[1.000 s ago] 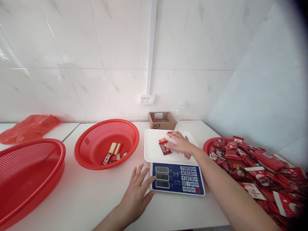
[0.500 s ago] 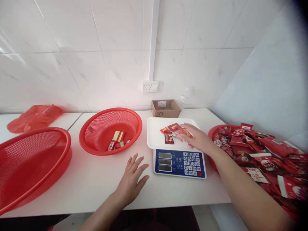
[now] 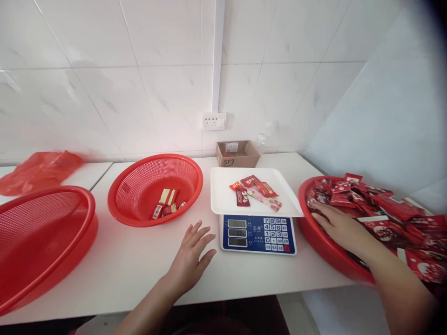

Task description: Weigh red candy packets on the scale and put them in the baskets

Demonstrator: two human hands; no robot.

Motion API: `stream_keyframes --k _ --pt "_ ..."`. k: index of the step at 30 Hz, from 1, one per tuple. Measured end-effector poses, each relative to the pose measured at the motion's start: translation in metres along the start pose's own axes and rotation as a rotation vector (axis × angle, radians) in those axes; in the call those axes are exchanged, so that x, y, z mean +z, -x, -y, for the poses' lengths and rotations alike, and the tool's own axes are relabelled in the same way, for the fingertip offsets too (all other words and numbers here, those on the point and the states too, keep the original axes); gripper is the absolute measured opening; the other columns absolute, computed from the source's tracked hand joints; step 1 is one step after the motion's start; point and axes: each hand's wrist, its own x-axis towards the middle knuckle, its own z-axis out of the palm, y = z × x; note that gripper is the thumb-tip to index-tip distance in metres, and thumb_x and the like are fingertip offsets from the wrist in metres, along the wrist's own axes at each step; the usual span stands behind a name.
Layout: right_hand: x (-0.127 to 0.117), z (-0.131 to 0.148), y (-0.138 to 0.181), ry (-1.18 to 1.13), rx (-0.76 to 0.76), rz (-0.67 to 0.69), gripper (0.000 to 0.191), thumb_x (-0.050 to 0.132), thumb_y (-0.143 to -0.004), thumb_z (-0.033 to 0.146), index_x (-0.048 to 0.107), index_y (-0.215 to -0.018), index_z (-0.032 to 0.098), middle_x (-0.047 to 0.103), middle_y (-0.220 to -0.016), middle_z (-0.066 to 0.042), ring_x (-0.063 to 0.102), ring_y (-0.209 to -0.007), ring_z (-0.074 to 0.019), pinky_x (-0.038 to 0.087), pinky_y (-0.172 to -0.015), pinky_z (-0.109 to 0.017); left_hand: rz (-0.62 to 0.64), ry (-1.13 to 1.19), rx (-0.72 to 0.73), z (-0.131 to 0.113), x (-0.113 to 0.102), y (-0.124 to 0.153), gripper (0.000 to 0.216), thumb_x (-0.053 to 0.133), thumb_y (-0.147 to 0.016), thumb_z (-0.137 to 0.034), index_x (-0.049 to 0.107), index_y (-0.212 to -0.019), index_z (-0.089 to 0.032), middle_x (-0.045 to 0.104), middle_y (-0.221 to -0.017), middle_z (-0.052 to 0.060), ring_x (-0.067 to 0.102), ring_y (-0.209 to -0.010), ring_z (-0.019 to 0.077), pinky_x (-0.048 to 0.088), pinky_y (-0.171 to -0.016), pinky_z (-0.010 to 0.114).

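Note:
My left hand (image 3: pixel 192 260) hovers over the white table in front of the scale, empty, its fingers spread. At the right, my right hand (image 3: pixel 344 230) is over the near left part of a red basket (image 3: pixel 316 237) heaped with snack packets (image 3: pixel 394 204). Its fingers are stretched out among the packets, with some fingertips hard to make out. Between the hands stands a digital scale (image 3: pixel 258 235) with a blue keypad and a white tray (image 3: pixel 221 204). Several red packets (image 3: pixel 242 197) and a long pink-and-white packet (image 3: pixel 265 199) lie on that tray.
Left of the scale is a red mesh basket (image 3: pixel 122 181) holding a few small wrapped pieces (image 3: pixel 168 196). Another red basket (image 3: pixel 80 246) stands at far left, with a red plastic bag (image 3: pixel 42 172) behind it. A cardboard box (image 3: pixel 237 156) and clear bottle (image 3: pixel 261 139) sit by the wall.
My right hand has moved from the packets on the scale tray rightward to the heaped basket, leaving those packets on the tray. My left hand has hardly moved. The view has shifted slightly.

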Motion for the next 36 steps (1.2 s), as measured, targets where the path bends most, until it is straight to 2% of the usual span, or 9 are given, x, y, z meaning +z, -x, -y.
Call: stream_keyframes --k 5,8,14,19,22,25,29,31,36 --pt "0.014 -0.018 -0.005 0.086 -0.048 0.027 0.059 0.035 -0.082 0.034 0.048 -0.136 0.014 0.042 -0.144 -0.014 0.045 -0.126 -0.0384 0.038 -0.102 -0.051 0.034 0.030 -0.025 0.001 -0.001 0.003 0.027 0.050 -0.092 -0.027 0.056 -0.117 -0.023 0.061 -0.125 0.010 0.043 -0.131 0.0286 0.039 -0.104 0.055" --pt "0.014 -0.022 -0.004 0.110 -0.057 0.089 0.055 0.034 -0.082 0.030 0.051 -0.133 0.018 0.042 -0.145 -0.011 0.048 -0.124 -0.0366 0.037 -0.101 -0.054 0.040 0.036 -0.038 0.002 -0.001 0.006 0.026 0.050 -0.091 -0.027 0.057 -0.116 -0.023 0.062 -0.124 0.010 0.044 -0.130 0.0282 0.040 -0.103 0.054" --pt "0.001 -0.005 0.000 0.131 0.006 0.083 0.040 0.042 -0.078 0.025 0.062 -0.113 0.020 0.054 -0.131 -0.013 0.059 -0.109 -0.0318 0.050 -0.087 -0.044 0.033 0.031 -0.017 0.002 0.002 0.005 0.026 0.049 -0.092 -0.027 0.057 -0.117 -0.023 0.063 -0.122 0.009 0.046 -0.128 0.0282 0.041 -0.102 0.055" --pt "-0.003 0.009 0.004 0.166 0.067 0.030 0.040 0.036 -0.084 0.024 0.060 -0.115 0.017 0.057 -0.125 -0.014 0.060 -0.105 -0.0278 0.049 -0.083 -0.040 0.043 0.033 0.006 0.001 0.006 -0.001 0.026 0.050 -0.091 -0.027 0.058 -0.115 -0.025 0.064 -0.120 0.008 0.048 -0.127 0.0288 0.044 -0.100 0.055" --pt "-0.008 0.013 0.005 0.173 0.113 -0.056 0.033 0.037 -0.085 0.028 0.064 -0.100 0.019 0.066 -0.111 -0.013 0.063 -0.095 -0.0280 0.049 -0.076 -0.041 0.048 0.039 0.025 -0.002 0.007 -0.005 0.026 0.050 -0.091 -0.026 0.058 -0.115 -0.026 0.064 -0.121 0.008 0.048 -0.126 0.0286 0.044 -0.099 0.055" --pt "-0.021 0.020 0.007 0.119 0.205 -0.287 0.031 0.040 -0.082 0.034 0.064 -0.091 0.018 0.069 -0.099 -0.014 0.064 -0.089 -0.0296 0.049 -0.075 -0.042 0.047 0.035 0.029 -0.005 0.008 -0.007 0.026 0.050 -0.091 -0.026 0.058 -0.116 -0.025 0.063 -0.122 0.008 0.048 -0.127 0.0279 0.043 -0.101 0.054" --pt "-0.036 0.045 0.004 -0.149 0.275 -0.514 0.030 0.048 -0.074 0.043 0.064 -0.085 0.020 0.071 -0.090 -0.011 0.065 -0.085 -0.0281 0.048 -0.080 -0.042 0.052 0.019 0.022 -0.006 0.008 -0.006 0.026 0.049 -0.091 -0.026 0.058 -0.116 -0.025 0.063 -0.122 0.008 0.046 -0.128 0.0276 0.042 -0.102 0.053" --pt "-0.032 0.064 -0.004 -0.307 0.259 -0.465 0.029 0.050 -0.073 0.046 0.064 -0.083 0.022 0.071 -0.085 -0.008 0.065 -0.080 -0.0257 0.049 -0.078 -0.040 0.050 0.015 0.020 -0.006 0.007 -0.004 0.026 0.050 -0.091 -0.026 0.058 -0.116 -0.025 0.064 -0.121 0.008 0.047 -0.128 0.0277 0.042 -0.102 0.053" --pt "-0.002 0.110 -0.030 -0.606 0.118 -0.169 0.029 0.052 -0.076 0.042 0.064 -0.090 0.020 0.072 -0.090 -0.008 0.067 -0.080 -0.0226 0.051 -0.074 -0.036 0.024 0.007 0.016 -0.008 0.002 -0.001 0.027 0.051 -0.090 -0.026 0.057 -0.117 -0.027 0.064 -0.121 0.008 0.048 -0.127 0.0285 0.043 -0.101 0.054"
